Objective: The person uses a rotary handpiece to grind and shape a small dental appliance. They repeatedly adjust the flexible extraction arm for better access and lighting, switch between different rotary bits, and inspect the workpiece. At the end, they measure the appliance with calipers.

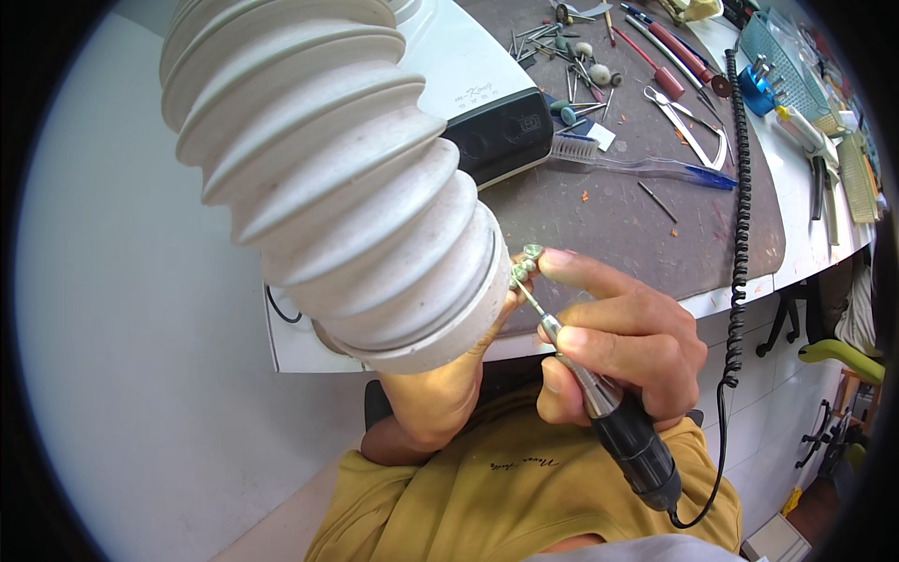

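Observation:
My right hand (637, 347) grips a silver-and-black rotary handpiece (637, 450) like a pen. Its thin tip reaches a small, pale-green dental bridge (523, 267) made of rounded tooth shapes. The right index finger stretches forward against or right beside the far end of that piece. From the other side my left hand (496, 326) holds the bridge, with fingertips just showing beneath it. A wide, ribbed white hose (346, 197) covers most of the left hand, so its full grip is hidden.
The hose's mouth opens close to both hands. A black-fronted white box (501, 136) stands behind. On the brown mat lie a toothbrush (646, 167), a caliper (688, 126) and several mounted burs (576, 80). A coiled black cord (740, 225) hangs over the right table edge.

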{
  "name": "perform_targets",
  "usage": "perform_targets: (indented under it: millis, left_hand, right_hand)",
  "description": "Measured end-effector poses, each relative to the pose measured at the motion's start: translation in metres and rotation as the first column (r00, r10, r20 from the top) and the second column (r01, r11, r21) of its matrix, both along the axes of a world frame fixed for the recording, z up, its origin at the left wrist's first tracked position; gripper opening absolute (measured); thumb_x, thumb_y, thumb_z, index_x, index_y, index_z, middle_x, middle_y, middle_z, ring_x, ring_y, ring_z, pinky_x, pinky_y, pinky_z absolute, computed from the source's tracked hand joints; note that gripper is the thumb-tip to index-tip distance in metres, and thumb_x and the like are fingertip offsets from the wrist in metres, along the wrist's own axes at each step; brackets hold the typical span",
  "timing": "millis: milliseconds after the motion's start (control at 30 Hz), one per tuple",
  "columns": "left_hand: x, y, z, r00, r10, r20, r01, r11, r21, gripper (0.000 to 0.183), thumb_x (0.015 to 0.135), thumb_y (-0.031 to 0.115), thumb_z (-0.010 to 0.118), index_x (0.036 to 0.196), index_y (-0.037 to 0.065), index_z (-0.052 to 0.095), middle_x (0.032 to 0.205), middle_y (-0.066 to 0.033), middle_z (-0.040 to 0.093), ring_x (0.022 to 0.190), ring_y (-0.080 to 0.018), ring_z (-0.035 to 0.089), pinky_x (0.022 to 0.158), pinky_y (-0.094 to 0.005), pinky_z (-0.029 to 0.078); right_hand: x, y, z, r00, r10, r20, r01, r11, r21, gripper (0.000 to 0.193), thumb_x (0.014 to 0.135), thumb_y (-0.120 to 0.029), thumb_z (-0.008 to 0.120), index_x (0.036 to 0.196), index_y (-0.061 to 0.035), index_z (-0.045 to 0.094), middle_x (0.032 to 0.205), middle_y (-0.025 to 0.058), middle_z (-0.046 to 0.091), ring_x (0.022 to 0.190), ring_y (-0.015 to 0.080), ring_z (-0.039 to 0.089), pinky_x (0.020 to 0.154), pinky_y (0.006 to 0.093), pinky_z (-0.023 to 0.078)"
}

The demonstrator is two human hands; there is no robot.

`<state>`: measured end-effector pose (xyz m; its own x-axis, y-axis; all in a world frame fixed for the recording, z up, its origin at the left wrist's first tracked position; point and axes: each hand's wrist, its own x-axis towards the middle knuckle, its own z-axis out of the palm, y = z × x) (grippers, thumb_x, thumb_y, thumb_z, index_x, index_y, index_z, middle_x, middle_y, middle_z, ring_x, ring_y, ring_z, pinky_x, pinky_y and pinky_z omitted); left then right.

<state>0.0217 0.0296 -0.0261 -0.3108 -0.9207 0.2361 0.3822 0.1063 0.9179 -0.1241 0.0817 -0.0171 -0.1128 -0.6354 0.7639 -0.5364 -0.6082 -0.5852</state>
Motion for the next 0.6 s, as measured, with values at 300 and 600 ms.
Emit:
perform_targets:
  millis: [300, 600]
  left_hand:
    - [0.0007, -0.0030, -0.0044, 0.998, 0.029, 0.056, -0.023, 0.994, -0.109, 0.021, 0.091, -0.004, 0.061, 0.111, 0.002, 0.057, 0.102, -0.0128, 0.059, 0.090, -0.0206, 0.063, 0.079, -0.0325, 0.054]
    - [0.0026, -0.0017, -0.0050, 0.982, 0.113, 0.152, -0.096, 0.988, -0.117, 0.021, 0.090, -0.005, 0.061, 0.110, 0.001, 0.056, 0.102, -0.0129, 0.058, 0.088, -0.0209, 0.063, 0.078, -0.0337, 0.053]
  right_hand:
    - [0.0023, 0.0025, -0.0008, 0.995, 0.035, 0.095, -0.034, 0.999, -0.012, 0.024, 0.080, -0.009, 0.079, 0.094, 0.0007, 0.062, 0.080, 0.0132, 0.068, 0.092, 0.0382, 0.072, 0.077, 0.0433, 0.062]
    - [0.0014, -0.0017, -0.0002, 1.000, 0.001, 0.012, -0.001, 1.000, 0.004, 0.025, 0.084, -0.013, 0.076, 0.096, -0.0018, 0.057, 0.075, 0.0128, 0.066, 0.086, 0.0369, 0.073, 0.072, 0.0411, 0.063]
